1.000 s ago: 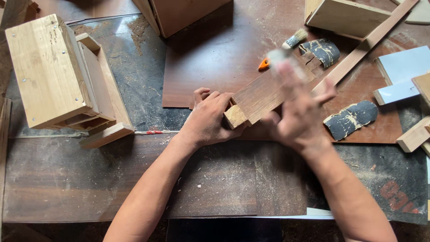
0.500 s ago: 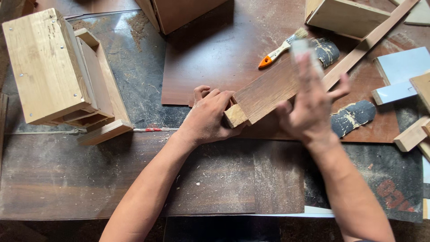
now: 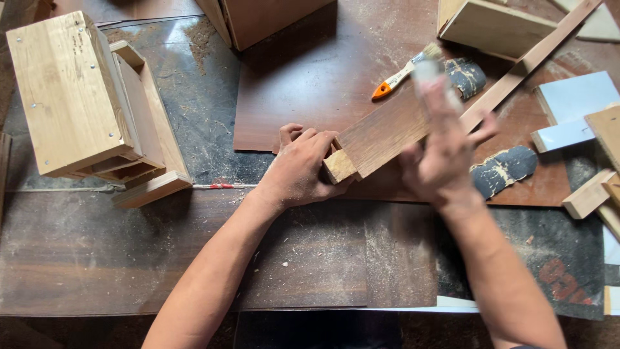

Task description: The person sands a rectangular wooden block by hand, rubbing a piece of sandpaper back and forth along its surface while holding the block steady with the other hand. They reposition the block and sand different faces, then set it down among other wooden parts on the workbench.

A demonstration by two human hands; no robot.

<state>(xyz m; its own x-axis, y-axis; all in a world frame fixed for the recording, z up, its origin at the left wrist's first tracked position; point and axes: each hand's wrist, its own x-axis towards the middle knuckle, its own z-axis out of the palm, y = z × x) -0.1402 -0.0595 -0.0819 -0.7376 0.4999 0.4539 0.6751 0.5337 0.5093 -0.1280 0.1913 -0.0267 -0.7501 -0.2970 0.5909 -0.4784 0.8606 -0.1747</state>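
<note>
A person's left hand (image 3: 303, 169) clamps the near end of a wooden plank (image 3: 381, 137), fingers curled over its pale cut end and pinning it to the brown board (image 3: 303, 97) that lies on the workbench (image 3: 129, 258). The plank runs from that hand up and away toward the far right, its stained face upward. The right hand (image 3: 442, 158) rides on the plank's far half — blurred, fingers bent and spread around a pale, blurred object pressed against the wood; what that object is cannot be told.

Just beyond the plank's far end lies a small paintbrush (image 3: 403, 72) with an orange handle tip, and beside the brush a worn scrap of dark sandpaper (image 3: 468, 74). A second dark sandpaper scrap (image 3: 507, 169) lies just right of the right hand. A long thin wooden strip (image 3: 529, 61) slants past the plank's far end toward the upper right corner.

Well left of the plank stands a pale, unfinished wooden box assembly (image 3: 71, 97) on the dusty workbench — sawdust is scattered about it. Right of the plank, offcuts of pale wood (image 3: 588, 194) and a light blue panel (image 3: 571, 106) sit at the bench's edge.
</note>
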